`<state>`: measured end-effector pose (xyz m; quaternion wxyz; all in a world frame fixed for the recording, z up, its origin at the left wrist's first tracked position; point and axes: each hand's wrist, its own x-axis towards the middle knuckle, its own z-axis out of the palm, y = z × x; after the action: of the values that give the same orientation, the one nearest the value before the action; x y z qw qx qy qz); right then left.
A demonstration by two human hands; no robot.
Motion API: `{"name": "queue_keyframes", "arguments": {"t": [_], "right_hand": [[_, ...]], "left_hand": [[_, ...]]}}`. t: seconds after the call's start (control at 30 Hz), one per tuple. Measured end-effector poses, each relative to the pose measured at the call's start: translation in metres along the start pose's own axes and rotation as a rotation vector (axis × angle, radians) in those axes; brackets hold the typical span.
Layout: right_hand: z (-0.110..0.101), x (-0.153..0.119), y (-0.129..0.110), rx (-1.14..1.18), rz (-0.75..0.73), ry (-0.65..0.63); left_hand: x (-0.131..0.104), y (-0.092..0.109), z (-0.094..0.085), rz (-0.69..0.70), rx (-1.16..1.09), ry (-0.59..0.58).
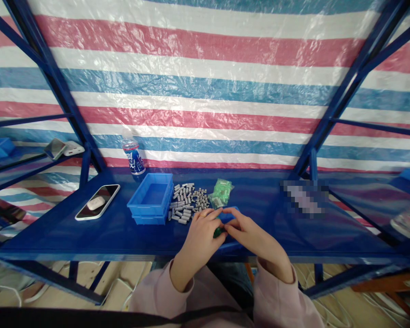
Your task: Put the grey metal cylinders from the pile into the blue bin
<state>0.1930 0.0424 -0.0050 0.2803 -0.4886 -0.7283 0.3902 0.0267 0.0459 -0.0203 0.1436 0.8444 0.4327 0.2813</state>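
My left hand point(205, 232) is curled round a small green piece point(217, 232), which shows between its thumb and fingers; its exact kind is mostly hidden. Close against it, the fingertips of my right hand point(244, 228) are pinched together at the piece's right side. What that pinch holds, if anything, I cannot make out. Beneath both hands lies a blue tray point(231, 247), largely covered by them. Just beyond my left hand are loose grey metal cylinders point(182, 199) and a pile of smaller metal parts point(201, 199). A clear bag with green pieces point(222, 191) lies behind the hands.
Stacked blue bins point(148, 212) stand left of the metal parts. A bottle point(134, 157) is behind them. A phone point(105, 199) with a white case point(96, 203) on top lies farther left. A blurred item point(304, 197) is at the right. Blue frame posts flank the table point(99, 237).
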Motion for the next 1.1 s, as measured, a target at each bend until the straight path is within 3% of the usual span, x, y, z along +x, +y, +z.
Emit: {"name": "queue_keyframes", "arguments": {"t": [0.17,0.33,0.43,0.73,1.1], "right_hand": [[-0.013,-0.002,0.004,0.058,-0.029,0.042],[-0.034,0.010,0.021,0.041,0.012,0.260],[-0.039,0.023,0.032,-0.029,-0.035,0.329],[-0.014,0.048,0.028,0.047,0.019,0.128],[-0.012,0.054,0.029,0.031,0.145,0.251]], "left_hand": [[0.000,0.002,-0.001,-0.019,-0.010,0.005],[-0.001,0.003,-0.003,-0.013,-0.007,0.005],[-0.001,0.003,-0.003,-0.015,-0.003,0.003],[-0.002,0.003,-0.002,0.001,0.025,-0.006],[-0.002,0.005,-0.004,0.002,0.028,-0.012]]}}
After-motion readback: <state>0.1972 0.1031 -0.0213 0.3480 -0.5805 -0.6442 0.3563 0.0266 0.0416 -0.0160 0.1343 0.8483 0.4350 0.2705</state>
